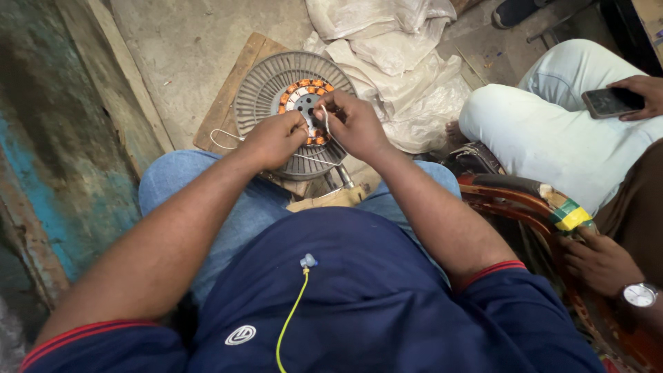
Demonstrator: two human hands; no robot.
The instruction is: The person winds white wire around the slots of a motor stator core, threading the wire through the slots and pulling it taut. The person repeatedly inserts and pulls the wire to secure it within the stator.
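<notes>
Nearest the camera, a dark blue shirt (373, 304) with one yellow cord (290, 318) hanging down its front fills the lower view, and two bare forearms reach away from it over blue jeans (235, 207). The left hand (275, 138) is curled nearly shut on one thin white wire (224, 136), which loops out to the left of the motor stator; the right hand (353, 124) is likewise closed, pinching the same white wire's other end between thumb and fingertips above the stator's hub. The single motor stator (276, 90), a round grey finned disc with a ring of orange copper windings (307, 84) around its centre, lies flat just beyond the knees, its face turned up toward the camera; being round, it shows no long axis. It rests on one wooden board (231, 97) set on a bare concrete floor (186, 41). Beyond and to the right of the stator lie crumpled white plastic sacks (400, 62). Well to the right of the stator sits another person in pale trousers (552, 131), one hand holding a phone (608, 102), the other wearing a wristwatch (639, 295). Left of the stator rises a worn wall with flaking blue-green paint (48, 159).
</notes>
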